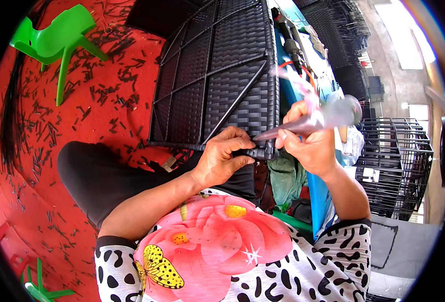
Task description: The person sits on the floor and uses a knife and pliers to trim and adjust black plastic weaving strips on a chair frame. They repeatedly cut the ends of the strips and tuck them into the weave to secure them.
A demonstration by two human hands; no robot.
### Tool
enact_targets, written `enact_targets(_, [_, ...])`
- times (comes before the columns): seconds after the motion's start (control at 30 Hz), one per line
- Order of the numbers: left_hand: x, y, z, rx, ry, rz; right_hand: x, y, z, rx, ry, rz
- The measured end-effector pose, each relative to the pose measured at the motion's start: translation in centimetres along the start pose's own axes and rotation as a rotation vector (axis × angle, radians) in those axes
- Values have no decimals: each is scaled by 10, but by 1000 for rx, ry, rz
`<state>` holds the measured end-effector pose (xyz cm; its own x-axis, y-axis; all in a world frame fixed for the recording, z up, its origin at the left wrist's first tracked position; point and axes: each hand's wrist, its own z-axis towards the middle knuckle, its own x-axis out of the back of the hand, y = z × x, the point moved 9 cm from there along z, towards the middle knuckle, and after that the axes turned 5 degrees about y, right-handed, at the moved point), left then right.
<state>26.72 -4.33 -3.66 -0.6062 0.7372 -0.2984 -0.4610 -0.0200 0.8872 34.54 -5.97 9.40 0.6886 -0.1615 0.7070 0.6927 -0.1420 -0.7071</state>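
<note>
My left hand (222, 157) is at the near corner of a black woven wicker panel (237, 98), fingers and thumb pinched on a black strip (255, 152) wrapped around the frame's edge. A pointed tool (333, 116) is in my right hand (313, 151), its fingers closed around it. The tool's dark tapered tip reaches left to the strip by my left fingertips. Its grey and pinkish body is smeared by motion, so its exact kind cannot be made out. A slanting black bar crosses the panel just beyond my left hand.
A blue surface (319, 194) with tools and a red hose lies along the panel's right side. Green cloth (285, 176) hangs below the corner. At far left stands a green plastic chair (64, 38) on a red floor (117, 108) strewn with black scraps. Black metal frames (391, 161) are stacked at right.
</note>
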Motion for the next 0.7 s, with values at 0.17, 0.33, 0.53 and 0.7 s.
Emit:
enact_targets(0.17, [-1,-2,1,-13,-24,4,-2,-10,-28,124,-89,-50])
enact_targets(0.33, [-5,-6,2,-4,-27,-3,-9,-33,-62,325,39,-286])
enact_targets(0.53, [-5,-7,1,14,-17,-12,-20,-19,-86,363,145,-233])
enact_targets(0.7, [-5,-8,2,23,-31,-20,-24,6,-101,344,125,-185])
